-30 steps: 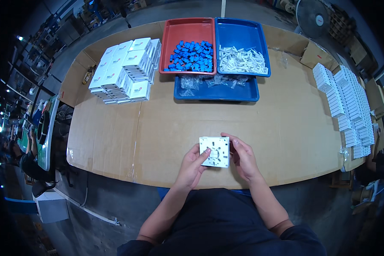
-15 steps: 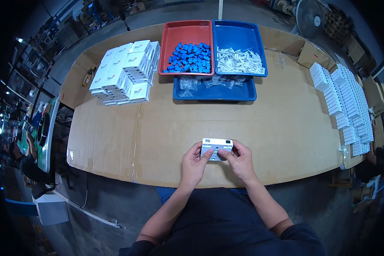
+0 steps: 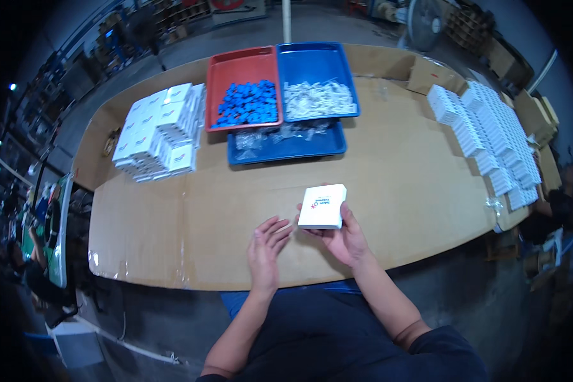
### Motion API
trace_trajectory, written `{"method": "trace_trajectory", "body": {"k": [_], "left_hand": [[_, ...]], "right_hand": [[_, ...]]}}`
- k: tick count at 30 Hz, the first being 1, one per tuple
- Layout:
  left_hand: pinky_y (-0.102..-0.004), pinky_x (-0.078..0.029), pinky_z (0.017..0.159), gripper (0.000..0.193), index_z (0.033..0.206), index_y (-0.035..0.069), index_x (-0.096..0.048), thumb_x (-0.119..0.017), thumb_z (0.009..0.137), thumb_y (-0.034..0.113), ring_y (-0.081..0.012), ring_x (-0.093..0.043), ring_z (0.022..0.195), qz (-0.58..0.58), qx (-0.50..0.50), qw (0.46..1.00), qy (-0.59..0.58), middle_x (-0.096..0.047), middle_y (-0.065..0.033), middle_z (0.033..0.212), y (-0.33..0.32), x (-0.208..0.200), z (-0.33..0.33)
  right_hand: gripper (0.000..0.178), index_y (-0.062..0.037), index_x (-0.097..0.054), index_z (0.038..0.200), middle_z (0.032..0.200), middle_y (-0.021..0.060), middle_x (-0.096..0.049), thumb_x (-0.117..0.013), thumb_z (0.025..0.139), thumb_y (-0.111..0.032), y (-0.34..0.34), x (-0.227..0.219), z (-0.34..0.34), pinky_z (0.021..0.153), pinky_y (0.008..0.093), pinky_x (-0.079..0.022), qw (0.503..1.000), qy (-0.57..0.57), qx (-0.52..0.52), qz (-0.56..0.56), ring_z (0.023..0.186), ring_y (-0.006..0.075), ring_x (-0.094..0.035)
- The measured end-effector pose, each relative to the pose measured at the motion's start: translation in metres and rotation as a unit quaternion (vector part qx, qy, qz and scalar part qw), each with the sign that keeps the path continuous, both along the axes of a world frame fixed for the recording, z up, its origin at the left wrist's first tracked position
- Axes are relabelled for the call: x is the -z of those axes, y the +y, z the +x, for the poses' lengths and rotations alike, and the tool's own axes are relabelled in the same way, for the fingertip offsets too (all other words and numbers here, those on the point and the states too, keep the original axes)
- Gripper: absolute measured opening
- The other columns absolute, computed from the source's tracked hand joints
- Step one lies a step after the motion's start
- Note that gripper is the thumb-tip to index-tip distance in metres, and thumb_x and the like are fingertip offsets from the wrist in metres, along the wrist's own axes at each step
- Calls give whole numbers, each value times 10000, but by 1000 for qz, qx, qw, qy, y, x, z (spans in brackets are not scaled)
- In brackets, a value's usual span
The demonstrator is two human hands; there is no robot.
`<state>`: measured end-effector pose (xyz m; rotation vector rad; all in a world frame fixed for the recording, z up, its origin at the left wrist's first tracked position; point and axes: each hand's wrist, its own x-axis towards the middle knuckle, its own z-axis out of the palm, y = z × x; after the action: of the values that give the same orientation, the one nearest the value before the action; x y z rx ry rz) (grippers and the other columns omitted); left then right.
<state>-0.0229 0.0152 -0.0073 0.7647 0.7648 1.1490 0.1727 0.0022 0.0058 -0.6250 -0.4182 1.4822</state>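
Note:
A flat white cardboard box (image 3: 323,207) with a small printed mark is held up over the near middle of the table, its broad face turned upward. My right hand (image 3: 345,239) grips it from below and along its right side, thumb at the right edge. Just left of the box, apart from it, my left hand (image 3: 268,251) hangs with its fingers spread and nothing in them. The fingers of my right hand under the box are mostly hidden.
White boxes (image 3: 148,135) are stacked at the left. A red tray (image 3: 242,60) of blue parts and a blue tray (image 3: 309,57) of white pieces rest on a lower blue tray (image 3: 286,155) with clear plastic bags. Rows of white boxes (image 3: 490,137) line the cardboard-covered table's (image 3: 401,191) right side.
The box was in both hands with a narrow side showing; now its broad printed face shows. My left hand has let go and moved left. The view has shifted.

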Motion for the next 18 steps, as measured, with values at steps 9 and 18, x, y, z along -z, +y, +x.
{"method": "trace_trajectory", "body": {"k": [9,18], "left_hand": [[-311,-569,868,345,1328,-39,-587,-476,1125,218,-162,-683,932,40,14,988,146,-704,-139,1111,-26,42,7],[-279,-543,808,242,1272,-23,-597,-522,1096,125,-136,-654,890,142,-3,959,244,-687,-93,994,-46,58,32]], "right_hand": [[818,-103,-269,1647,1424,144,-567,-693,948,-77,-18,11,38,1071,353,-496,978,-192,-72,-46,1314,217,-571],[922,-72,-324,1586,1435,141,-531,-840,823,-43,-98,21,131,1103,416,-482,978,-145,131,-74,1326,254,-544]]}}
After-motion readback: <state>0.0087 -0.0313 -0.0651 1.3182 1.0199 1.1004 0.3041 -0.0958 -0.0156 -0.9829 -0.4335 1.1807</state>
